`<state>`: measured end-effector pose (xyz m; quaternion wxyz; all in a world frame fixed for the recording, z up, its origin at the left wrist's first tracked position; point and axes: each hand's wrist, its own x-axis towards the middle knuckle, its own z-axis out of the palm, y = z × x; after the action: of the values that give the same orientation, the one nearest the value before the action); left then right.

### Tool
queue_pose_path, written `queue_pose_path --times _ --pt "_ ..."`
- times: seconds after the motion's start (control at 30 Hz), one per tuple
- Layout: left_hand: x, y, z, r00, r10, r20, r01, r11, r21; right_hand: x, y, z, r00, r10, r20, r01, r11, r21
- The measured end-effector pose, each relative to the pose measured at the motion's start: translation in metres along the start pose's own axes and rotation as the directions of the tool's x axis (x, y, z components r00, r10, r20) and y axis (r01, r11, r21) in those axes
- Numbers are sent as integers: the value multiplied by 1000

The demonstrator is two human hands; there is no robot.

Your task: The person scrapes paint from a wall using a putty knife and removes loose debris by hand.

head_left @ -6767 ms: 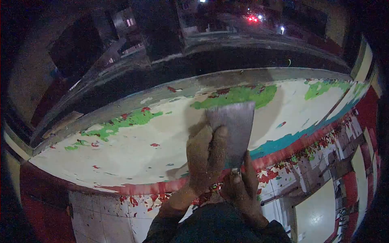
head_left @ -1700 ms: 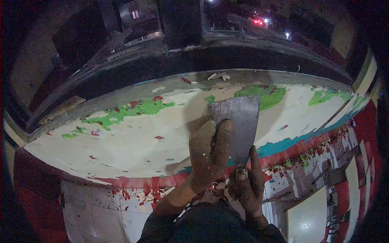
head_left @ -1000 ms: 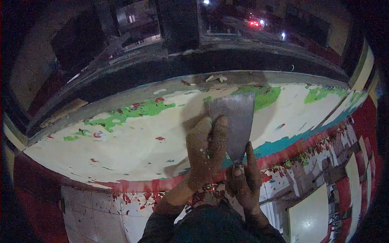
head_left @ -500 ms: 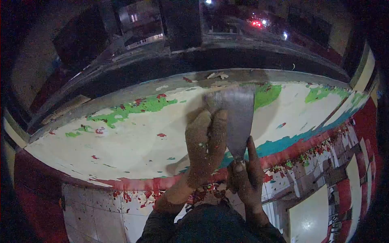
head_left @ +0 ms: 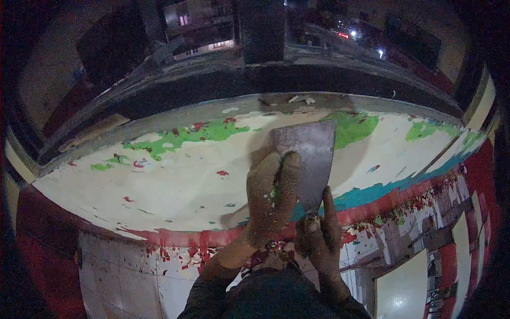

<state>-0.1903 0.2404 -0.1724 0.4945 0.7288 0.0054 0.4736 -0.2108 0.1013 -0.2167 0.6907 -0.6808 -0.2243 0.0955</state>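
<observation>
My right hand [head_left: 321, 234] is wrapped round the handle of a wide metal scraper [head_left: 308, 154], whose blade points away from me over the sill. My left hand [head_left: 272, 196] rests against the left side of the blade, its fingers pressed together at the blade's face. Beneath both lies a cream-painted sill [head_left: 180, 186] with patches of green paint [head_left: 196, 135], teal paint [head_left: 361, 195] and small red flecks. The blade's wide edge lies near the green patch at the sill's far side.
Past the sill are a dark window frame [head_left: 202, 85] and lights outside. A red edge [head_left: 186, 238] runs along the near side. Paint chips [head_left: 390, 218] lie scattered on the tiled floor [head_left: 119, 276]. A pale panel [head_left: 402, 284] stands at the lower right.
The blade has come slightly toward me, with both hands staying on the scraper. The camera view has shifted a little, so the sill appears farther right.
</observation>
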Motion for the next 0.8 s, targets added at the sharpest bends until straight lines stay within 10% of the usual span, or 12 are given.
queue_pose_path --times 0.8 --pt "8 -8 -22 999 46 12 -45 998 -52 -5 -4 29 996 -55 -76 62 993 97"
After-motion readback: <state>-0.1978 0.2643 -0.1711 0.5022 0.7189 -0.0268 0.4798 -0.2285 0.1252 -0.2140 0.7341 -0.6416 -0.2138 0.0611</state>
